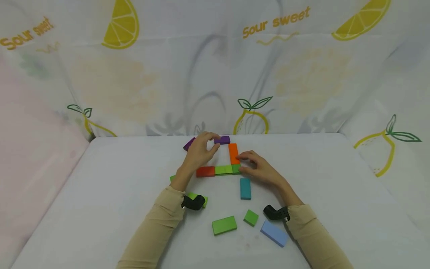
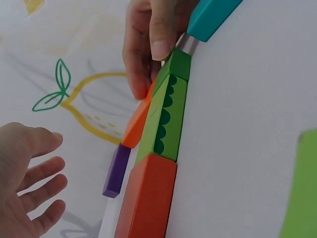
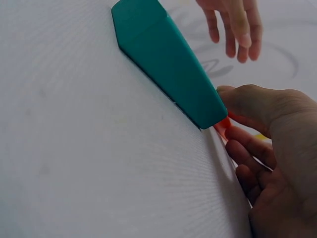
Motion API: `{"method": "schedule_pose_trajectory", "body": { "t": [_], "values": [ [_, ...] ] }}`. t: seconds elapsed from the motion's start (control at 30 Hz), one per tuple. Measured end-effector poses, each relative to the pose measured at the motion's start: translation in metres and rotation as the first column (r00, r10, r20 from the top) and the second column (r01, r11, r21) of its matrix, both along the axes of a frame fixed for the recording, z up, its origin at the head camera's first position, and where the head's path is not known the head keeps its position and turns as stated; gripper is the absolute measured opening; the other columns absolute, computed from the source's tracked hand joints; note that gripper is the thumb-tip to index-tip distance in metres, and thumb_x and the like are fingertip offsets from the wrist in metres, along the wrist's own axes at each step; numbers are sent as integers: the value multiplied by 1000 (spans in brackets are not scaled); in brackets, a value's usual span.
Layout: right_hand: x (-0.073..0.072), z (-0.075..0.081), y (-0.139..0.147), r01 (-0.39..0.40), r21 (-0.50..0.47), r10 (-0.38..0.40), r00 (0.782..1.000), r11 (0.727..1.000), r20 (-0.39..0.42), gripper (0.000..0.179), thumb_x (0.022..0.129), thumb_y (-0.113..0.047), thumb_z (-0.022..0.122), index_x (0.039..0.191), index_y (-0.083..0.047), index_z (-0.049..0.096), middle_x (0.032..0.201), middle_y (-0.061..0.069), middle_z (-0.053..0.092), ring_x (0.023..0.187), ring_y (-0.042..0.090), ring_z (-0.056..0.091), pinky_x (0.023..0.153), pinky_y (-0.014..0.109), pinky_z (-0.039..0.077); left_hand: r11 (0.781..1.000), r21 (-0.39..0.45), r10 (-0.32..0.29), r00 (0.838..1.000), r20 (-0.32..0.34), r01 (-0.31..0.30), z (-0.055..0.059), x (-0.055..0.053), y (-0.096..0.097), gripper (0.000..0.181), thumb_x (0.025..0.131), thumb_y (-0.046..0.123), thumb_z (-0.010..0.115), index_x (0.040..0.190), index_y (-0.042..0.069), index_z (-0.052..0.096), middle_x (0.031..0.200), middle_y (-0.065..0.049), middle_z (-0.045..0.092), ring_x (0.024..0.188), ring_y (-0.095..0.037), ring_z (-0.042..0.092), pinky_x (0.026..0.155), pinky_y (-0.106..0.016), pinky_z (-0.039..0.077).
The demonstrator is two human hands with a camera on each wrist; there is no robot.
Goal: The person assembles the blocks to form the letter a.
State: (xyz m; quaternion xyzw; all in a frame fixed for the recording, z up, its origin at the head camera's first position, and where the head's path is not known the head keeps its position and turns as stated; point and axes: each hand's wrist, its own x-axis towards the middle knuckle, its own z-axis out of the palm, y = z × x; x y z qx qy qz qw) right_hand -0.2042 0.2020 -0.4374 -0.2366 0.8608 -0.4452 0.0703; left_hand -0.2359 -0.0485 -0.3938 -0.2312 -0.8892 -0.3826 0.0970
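I see the red block (image 1: 205, 172), lime block (image 1: 223, 170) and small green block (image 1: 236, 169) end to end, orange block (image 1: 233, 153) behind: half built, I'd judge; teal block (image 1: 245, 188) and light-blue block (image 1: 274, 233) remain loose. Left hand (image 1: 199, 149) gapes, empty; right hand (image 1: 260, 170) meets the orange block, fingers parted (no grip, I reckon).

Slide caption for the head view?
Right grip at the orange block, left grip empty, coloured blocks on the white table.
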Motion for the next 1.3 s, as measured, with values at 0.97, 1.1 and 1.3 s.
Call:
{"method": "schedule_pose_trajectory", "body": {
  "t": [0.97, 1.1, 1.3],
  "values": [
    [7, -3, -5, 14, 5, -14, 1000, 1000, -1, 39, 89, -25, 66, 126, -17, 58, 130, 3, 52, 123, 24, 46, 108, 52, 32, 982, -181, 66, 993, 99, -47, -17, -34, 18, 27, 88, 17, 66, 115, 14, 66, 124, -9, 60, 112, -28, 57, 95, -43, 48],
    [6, -2, -4, 10, 0, -10, 1000, 1000, -7, 39, 89, -25, 66, 126, -18, 58, 130, 3, 52, 124, 23, 46, 108, 51, 32, 978, -206, 65, 992, 111, -41, -20, -37, 19, 30, 88, 14, 66, 118, 13, 65, 126, -9, 59, 115, -28, 55, 97, -44, 47],
    [3, -2, -2, 5, -17, -5, 1000, 1000, -19, 39, 89, -24, 66, 126, -17, 58, 130, 5, 52, 124, 25, 46, 107, 52, 32, 972, -233, 60, 994, 89, -38, -24, -42, 20, 32, 88, 8, 63, 120, 13, 65, 127, -9, 59, 117, -29, 54, 96, -46, 47]
  ]
}}
